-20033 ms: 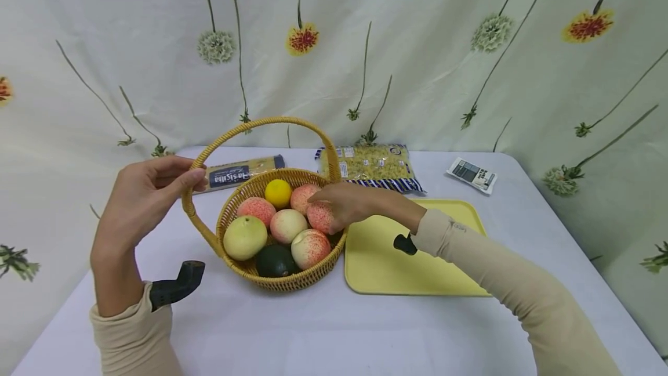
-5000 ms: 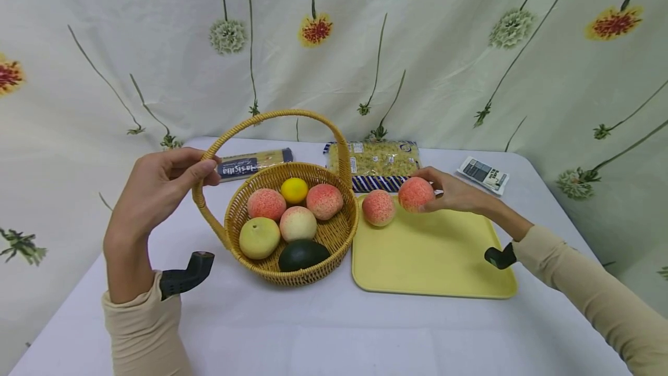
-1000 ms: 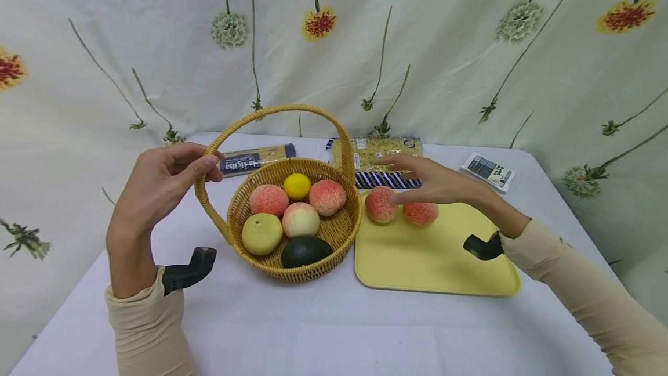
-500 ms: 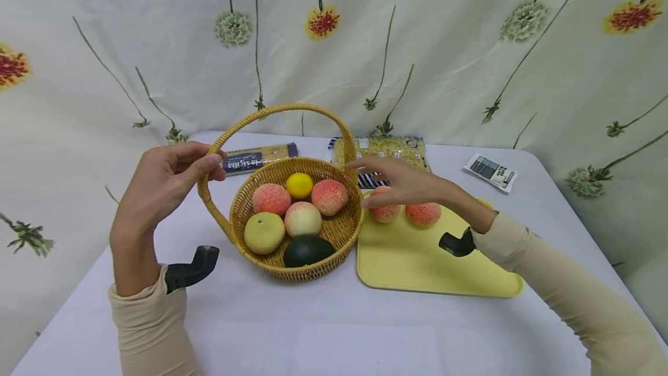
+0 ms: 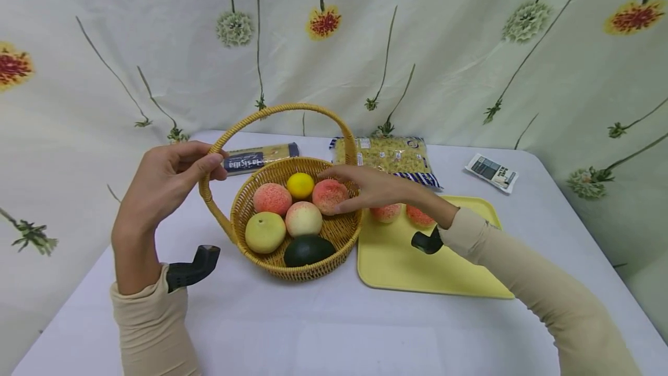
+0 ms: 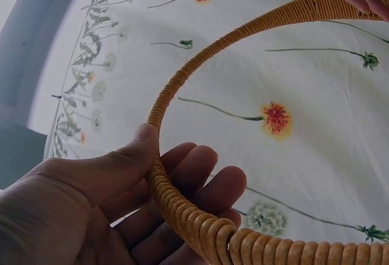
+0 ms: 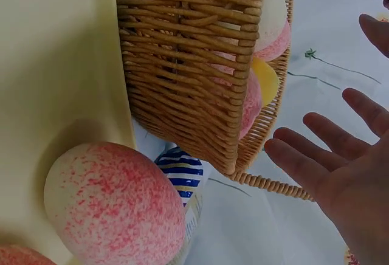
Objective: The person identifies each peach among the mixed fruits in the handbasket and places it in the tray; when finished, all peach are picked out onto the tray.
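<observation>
In the head view my left hand (image 5: 167,187) grips the left side of the handle of a wicker basket (image 5: 302,273); the left wrist view shows thumb and fingers around the handle (image 6: 191,64). My right hand (image 5: 378,185) reaches over the basket's right rim, thumb and fingers spread about a pink peach (image 5: 329,195); whether they touch it I cannot tell. Also in the basket are another pink peach (image 5: 272,198), a pale peach (image 5: 304,219), a lemon (image 5: 300,185), a round yellow-green fruit (image 5: 265,232) and an avocado-like dark green fruit (image 5: 309,250).
Right of the basket lies a yellow tray (image 5: 417,266) bearing two peaches (image 5: 386,213), partly hidden by my right arm. Behind are a spaghetti pack (image 5: 261,158), a bag of pasta (image 5: 394,155) and a small white packet (image 5: 492,173). A flowered cloth hangs behind the table.
Two peaches have gone from basket to tray; my right hand released the second there. Since then it has moved left over the basket to another peach. My left hand keeps hold of the handle.
</observation>
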### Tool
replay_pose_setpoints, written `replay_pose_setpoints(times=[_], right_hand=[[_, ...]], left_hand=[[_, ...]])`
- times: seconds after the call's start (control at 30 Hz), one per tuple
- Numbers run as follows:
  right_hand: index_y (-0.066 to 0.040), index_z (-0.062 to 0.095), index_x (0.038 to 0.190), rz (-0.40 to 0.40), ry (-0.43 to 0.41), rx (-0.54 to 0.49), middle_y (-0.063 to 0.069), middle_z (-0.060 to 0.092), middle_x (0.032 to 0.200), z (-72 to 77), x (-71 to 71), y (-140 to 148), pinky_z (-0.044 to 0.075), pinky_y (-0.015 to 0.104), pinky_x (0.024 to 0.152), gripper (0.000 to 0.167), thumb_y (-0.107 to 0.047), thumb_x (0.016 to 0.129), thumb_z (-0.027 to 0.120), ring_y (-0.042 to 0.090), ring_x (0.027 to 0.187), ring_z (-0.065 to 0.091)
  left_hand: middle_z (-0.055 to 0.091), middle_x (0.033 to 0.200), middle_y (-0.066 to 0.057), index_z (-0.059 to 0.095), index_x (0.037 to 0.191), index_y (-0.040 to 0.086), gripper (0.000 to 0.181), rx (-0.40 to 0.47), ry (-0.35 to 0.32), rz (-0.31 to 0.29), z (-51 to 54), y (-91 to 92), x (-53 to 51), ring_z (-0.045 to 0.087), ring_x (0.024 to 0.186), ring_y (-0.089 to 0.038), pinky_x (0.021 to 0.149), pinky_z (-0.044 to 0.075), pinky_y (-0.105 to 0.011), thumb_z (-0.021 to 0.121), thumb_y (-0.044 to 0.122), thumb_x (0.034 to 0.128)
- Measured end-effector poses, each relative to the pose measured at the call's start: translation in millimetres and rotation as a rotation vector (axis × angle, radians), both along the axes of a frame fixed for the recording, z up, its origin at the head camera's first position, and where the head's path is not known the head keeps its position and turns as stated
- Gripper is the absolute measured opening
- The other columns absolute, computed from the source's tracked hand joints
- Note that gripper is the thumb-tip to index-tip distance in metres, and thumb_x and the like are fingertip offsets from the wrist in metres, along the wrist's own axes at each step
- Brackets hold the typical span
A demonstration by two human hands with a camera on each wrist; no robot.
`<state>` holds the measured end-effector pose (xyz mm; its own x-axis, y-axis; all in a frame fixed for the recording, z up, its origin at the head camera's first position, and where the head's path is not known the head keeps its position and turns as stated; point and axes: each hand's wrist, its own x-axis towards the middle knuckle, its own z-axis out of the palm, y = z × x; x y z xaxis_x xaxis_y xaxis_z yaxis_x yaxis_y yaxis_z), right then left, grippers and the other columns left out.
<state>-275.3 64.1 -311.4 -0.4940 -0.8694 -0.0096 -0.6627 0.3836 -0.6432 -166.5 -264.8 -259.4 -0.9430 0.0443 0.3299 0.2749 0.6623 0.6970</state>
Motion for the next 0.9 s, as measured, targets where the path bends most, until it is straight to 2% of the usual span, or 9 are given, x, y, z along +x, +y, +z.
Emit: replay_pose_setpoints(times=[0.17, 0.4, 0.63, 0.77, 0.9], right_hand=[[-0.01, 0.039, 0.144, 0.034, 0.002, 0.009, 0.01, 0.04, 0.147, -3.0, 0.4, -17.2, 0.035, 0.048, 0.107, 0.063, -0.032, 0.09, 0.065, 0.03, 0.135, 0.038], [-0.012, 0.037, 0.146, 0.063, 0.033, 0.105, 0.007, 0.039, 0.149, -4.0, 4.5, -43.8, 0.033, 0.039, 0.109, 0.066, -0.034, 0.09, 0.066, 0.023, 0.137, 0.037], [-0.008, 0.036, 0.146, 0.113, 0.0, 0.162, 0.013, 0.04, 0.148, -4.6, 3.2, -62.4, 0.035, 0.039, 0.108, 0.068, -0.029, 0.09, 0.067, 0.029, 0.136, 0.038], [-0.011, 0.034, 0.147, 0.107, -0.004, 0.239, 0.012, 0.038, 0.15, -3.8, 2.0, -71.1, 0.033, 0.039, 0.109, 0.069, -0.031, 0.09, 0.066, 0.027, 0.138, 0.036], [-0.014, 0.033, 0.148, 0.105, -0.01, 0.302, 0.011, 0.035, 0.151, -2.5, 0.6, -77.6, 0.032, 0.039, 0.109, 0.069, -0.034, 0.091, 0.065, 0.027, 0.139, 0.035]], left_hand=[[0.069, 0.081, -0.003, 0.067, 0.105, 0.008, 0.025, -0.006, 0.002, 0.015, 0.8, -0.4, 1.5, 0.064, 0.078, -0.009, 0.07, 0.046, -0.017, 0.061, 0.03, 0.0948], [0.069, 0.08, -0.001, 0.068, 0.103, 0.009, 0.021, -0.01, 0.013, 0.02, 0.6, -1.6, 1.9, 0.064, 0.077, -0.009, 0.069, 0.045, -0.017, 0.061, 0.027, 0.0948], [0.069, 0.081, -0.005, 0.068, 0.104, 0.007, 0.023, -0.01, 0.017, 0.004, 0.5, -0.9, 1.1, 0.064, 0.077, -0.009, 0.07, 0.046, -0.017, 0.061, 0.027, 0.0949], [0.069, 0.08, -0.001, 0.067, 0.106, 0.006, 0.026, -0.004, 0.009, -0.001, 0.2, -0.4, -0.6, 0.065, 0.077, -0.007, 0.071, 0.046, -0.016, 0.061, 0.028, 0.0946], [0.069, 0.08, -0.002, 0.067, 0.106, 0.006, 0.027, -0.004, 0.01, 0.001, 0.8, 0.7, -1.1, 0.065, 0.077, -0.007, 0.071, 0.046, -0.016, 0.061, 0.03, 0.0944]])
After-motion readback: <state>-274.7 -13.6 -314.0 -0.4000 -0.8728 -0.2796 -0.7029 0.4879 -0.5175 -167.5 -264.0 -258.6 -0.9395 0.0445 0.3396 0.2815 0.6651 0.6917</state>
